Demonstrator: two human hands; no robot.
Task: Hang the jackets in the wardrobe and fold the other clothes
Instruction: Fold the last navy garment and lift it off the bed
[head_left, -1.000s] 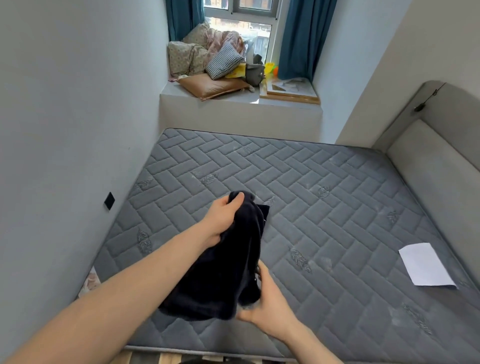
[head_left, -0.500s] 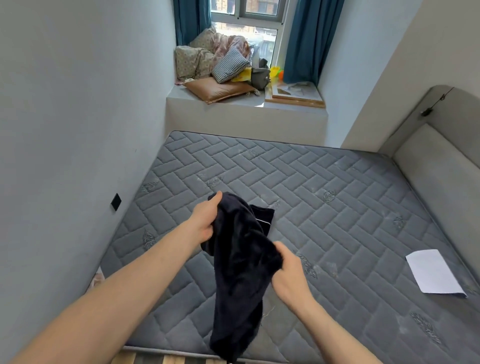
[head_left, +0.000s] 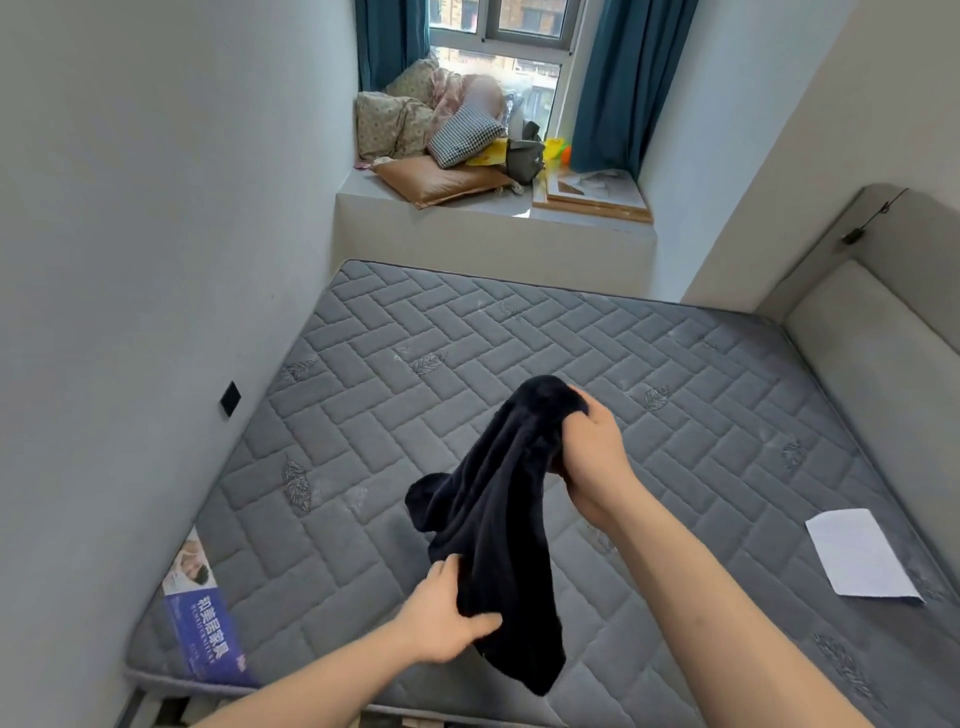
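We've got the dark garment (head_left: 498, 499) up over the bare grey mattress (head_left: 675, 395): right hand (head_left: 592, 462) grasping its top edge, left hand (head_left: 447, 618) pinching low, tail dangling near the bed's foot edge.

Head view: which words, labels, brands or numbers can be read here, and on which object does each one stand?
"和美居家具": large white characters on the blue label at the near left corner of the mattress.
Small white line under those characters, and the mark at the label's lower end: too small to read.
White sheet on the mattress: no text shows.
Dark garment, held by the left hand and right hand: no text shows.
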